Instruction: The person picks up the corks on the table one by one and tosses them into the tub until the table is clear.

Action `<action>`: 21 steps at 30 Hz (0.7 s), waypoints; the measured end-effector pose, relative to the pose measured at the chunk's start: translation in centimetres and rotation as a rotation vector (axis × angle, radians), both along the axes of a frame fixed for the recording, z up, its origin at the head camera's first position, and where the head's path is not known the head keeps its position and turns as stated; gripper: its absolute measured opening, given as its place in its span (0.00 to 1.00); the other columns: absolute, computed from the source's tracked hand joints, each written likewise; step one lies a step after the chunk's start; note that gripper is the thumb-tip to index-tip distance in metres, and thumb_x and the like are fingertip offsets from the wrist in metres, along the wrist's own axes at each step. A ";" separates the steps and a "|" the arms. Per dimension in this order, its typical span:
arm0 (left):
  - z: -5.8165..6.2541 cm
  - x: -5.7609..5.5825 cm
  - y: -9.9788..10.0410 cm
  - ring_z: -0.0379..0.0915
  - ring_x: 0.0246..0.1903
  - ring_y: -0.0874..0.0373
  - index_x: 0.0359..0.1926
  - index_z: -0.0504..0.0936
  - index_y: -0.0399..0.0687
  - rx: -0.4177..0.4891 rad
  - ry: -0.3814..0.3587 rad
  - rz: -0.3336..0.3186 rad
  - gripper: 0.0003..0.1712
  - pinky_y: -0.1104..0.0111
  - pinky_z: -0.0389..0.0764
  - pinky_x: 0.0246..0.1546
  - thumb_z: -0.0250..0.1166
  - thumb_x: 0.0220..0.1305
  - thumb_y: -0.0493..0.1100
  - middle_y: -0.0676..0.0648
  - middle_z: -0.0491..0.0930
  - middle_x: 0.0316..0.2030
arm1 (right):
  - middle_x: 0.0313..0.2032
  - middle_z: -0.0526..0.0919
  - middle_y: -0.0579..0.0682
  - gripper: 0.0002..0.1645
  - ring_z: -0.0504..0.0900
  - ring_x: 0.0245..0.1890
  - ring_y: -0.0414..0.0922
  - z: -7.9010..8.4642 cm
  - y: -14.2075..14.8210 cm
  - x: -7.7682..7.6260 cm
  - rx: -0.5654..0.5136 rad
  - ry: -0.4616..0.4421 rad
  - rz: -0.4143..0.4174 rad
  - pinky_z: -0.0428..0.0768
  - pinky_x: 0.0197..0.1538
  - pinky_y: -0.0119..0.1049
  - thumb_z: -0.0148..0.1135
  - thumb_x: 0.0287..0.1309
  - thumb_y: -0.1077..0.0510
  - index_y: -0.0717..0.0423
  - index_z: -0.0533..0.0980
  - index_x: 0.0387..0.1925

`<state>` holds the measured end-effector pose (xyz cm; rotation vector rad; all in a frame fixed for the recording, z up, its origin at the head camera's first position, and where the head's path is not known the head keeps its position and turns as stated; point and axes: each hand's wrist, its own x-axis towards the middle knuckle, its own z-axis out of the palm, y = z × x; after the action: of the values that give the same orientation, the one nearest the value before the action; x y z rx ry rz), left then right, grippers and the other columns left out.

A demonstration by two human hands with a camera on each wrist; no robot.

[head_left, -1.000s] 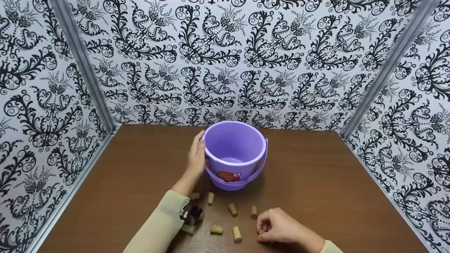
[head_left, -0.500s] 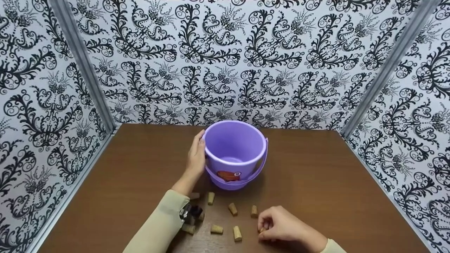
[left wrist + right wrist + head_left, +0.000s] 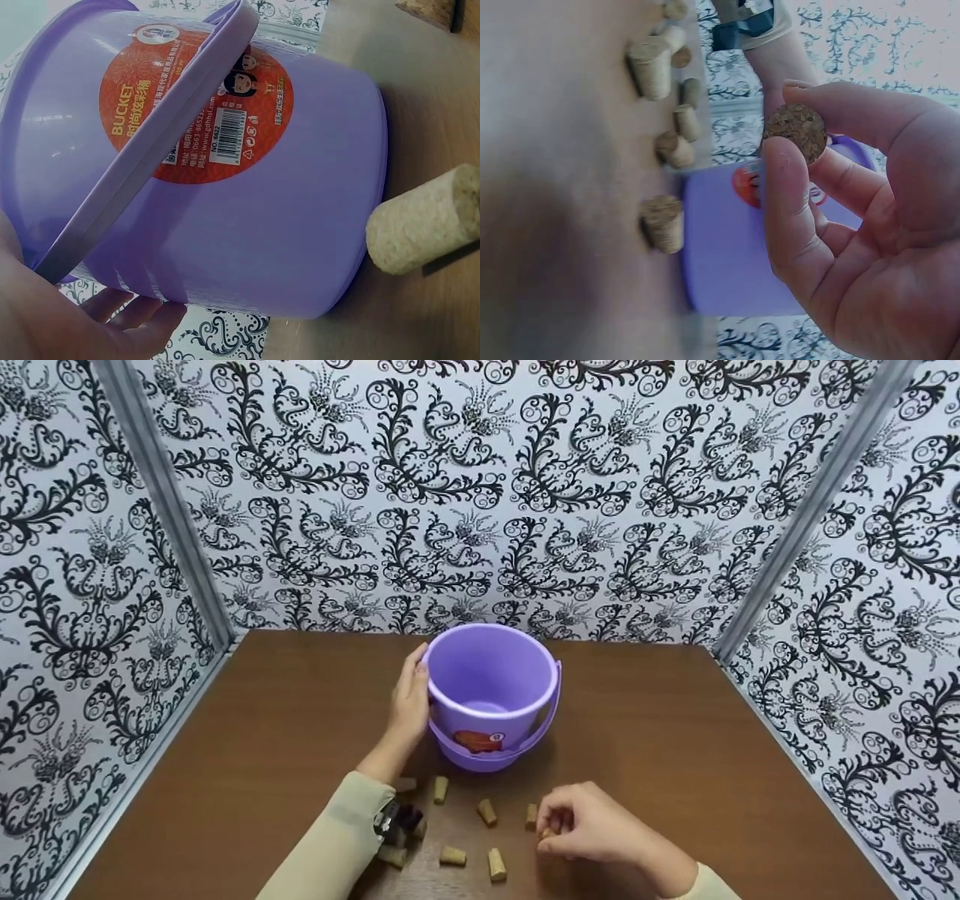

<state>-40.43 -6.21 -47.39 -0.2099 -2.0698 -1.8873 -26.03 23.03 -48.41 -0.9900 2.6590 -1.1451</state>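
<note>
A purple plastic bucket (image 3: 491, 664) stands upright in the head view, its handle folded down across the front over a red label. My left hand (image 3: 409, 706) grips its left side; in the left wrist view the fingers (image 3: 142, 319) wrap behind the wall. Between thumb and index finger my right hand (image 3: 592, 823) pinches a cork stopper (image 3: 799, 129), its round end showing in the right wrist view. Beside that hand lies another cork (image 3: 531, 816) on the table. No corks show inside the visible part of the bucket.
Several more corks, among them one cork (image 3: 441, 790) near the bucket and another cork (image 3: 496, 865) at the front, lie on the brown table (image 3: 660, 720). Some are partly hidden under the left forearm. Patterned panels (image 3: 465, 510) enclose the table's back and sides.
My right hand has risen slightly from the table with the cork pinched in its fingers. The left hand stays on the bucket. The head view has shifted a little.
</note>
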 end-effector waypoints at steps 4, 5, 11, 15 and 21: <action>0.1 0.1 -0.1 0.69 0.74 0.37 0.79 0.68 0.50 -0.006 0.022 0.009 0.27 0.42 0.66 0.78 0.44 0.86 0.48 0.39 0.71 0.76 | 0.26 0.84 0.40 0.08 0.78 0.27 0.29 1.1 -0.3 -0.4 -0.009 0.047 0.005 0.82 0.30 0.26 0.79 0.48 0.61 0.47 0.87 0.31; 0.2 0.1 -0.1 0.69 0.74 0.37 0.78 0.69 0.50 -0.008 0.025 0.012 0.27 0.42 0.66 0.78 0.45 0.86 0.48 0.39 0.71 0.76 | 0.26 0.84 0.40 0.08 0.79 0.27 0.30 1.4 -0.4 -0.5 -0.016 0.054 0.006 0.82 0.30 0.26 0.79 0.49 0.61 0.47 0.87 0.31; 0.4 0.2 0.0 0.69 0.74 0.37 0.79 0.68 0.51 -0.003 0.015 0.006 0.27 0.42 0.66 0.78 0.45 0.86 0.48 0.39 0.71 0.76 | 0.27 0.84 0.42 0.10 0.79 0.28 0.30 3.6 -0.8 -1.2 -0.045 0.081 -0.004 0.84 0.31 0.29 0.82 0.50 0.59 0.44 0.86 0.31; 0.3 0.0 0.2 0.68 0.74 0.38 0.79 0.69 0.54 -0.007 -0.006 0.004 0.27 0.42 0.65 0.78 0.44 0.86 0.49 0.41 0.70 0.77 | 0.28 0.84 0.41 0.11 0.79 0.28 0.29 4.6 -1.2 -1.6 -0.043 0.075 -0.032 0.85 0.33 0.30 0.82 0.49 0.59 0.43 0.86 0.32; 0.1 0.1 0.0 0.69 0.74 0.38 0.79 0.68 0.55 -0.016 -0.010 0.006 0.27 0.40 0.66 0.77 0.44 0.86 0.50 0.42 0.71 0.77 | 0.28 0.86 0.43 0.09 0.80 0.28 0.30 5.2 -1.6 -2.4 -0.097 0.020 -0.035 0.85 0.34 0.30 0.80 0.51 0.59 0.46 0.87 0.33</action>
<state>-40.37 -6.21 -47.25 -0.1985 -2.0905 -1.8719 -28.47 21.38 -43.19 -0.9777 2.6694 -1.2899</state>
